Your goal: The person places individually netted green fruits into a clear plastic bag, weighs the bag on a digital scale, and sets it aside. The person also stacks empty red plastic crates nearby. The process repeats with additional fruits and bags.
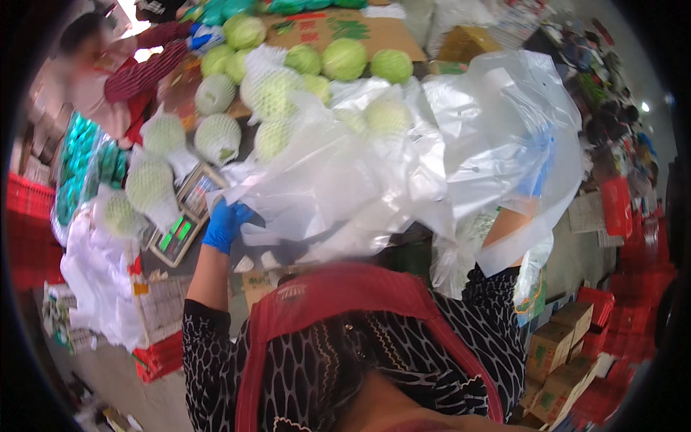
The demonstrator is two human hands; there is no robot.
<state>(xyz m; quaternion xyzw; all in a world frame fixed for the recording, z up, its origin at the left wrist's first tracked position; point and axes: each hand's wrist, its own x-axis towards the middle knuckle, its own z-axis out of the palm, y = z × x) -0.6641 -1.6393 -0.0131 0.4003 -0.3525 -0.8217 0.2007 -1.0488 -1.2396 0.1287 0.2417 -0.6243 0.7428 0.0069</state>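
My left hand (224, 224), in a blue glove, grips the edge of a large translucent plastic bag (334, 178) beside a digital scale (178, 235). Spread out to the right, my right hand (540, 156), also blue-gloved, is seen through the clear film; whether its fingers are closed on the film is blurred. The plastic stretches between both hands over the table. Cabbages in white foam net sleeves, such as this netted cabbage (217, 137), lie at the left and beyond the plastic. Bare green cabbages (344, 59) sit at the back.
At the upper left a co-worker (108, 81) in blue gloves reaches towards the cabbages. Flattened cardboard (345, 32) lies at the back. White foam nets (100, 270) hang at the left above a red crate (162, 356). Cardboard boxes (550, 351) and red crates stand at the lower right.
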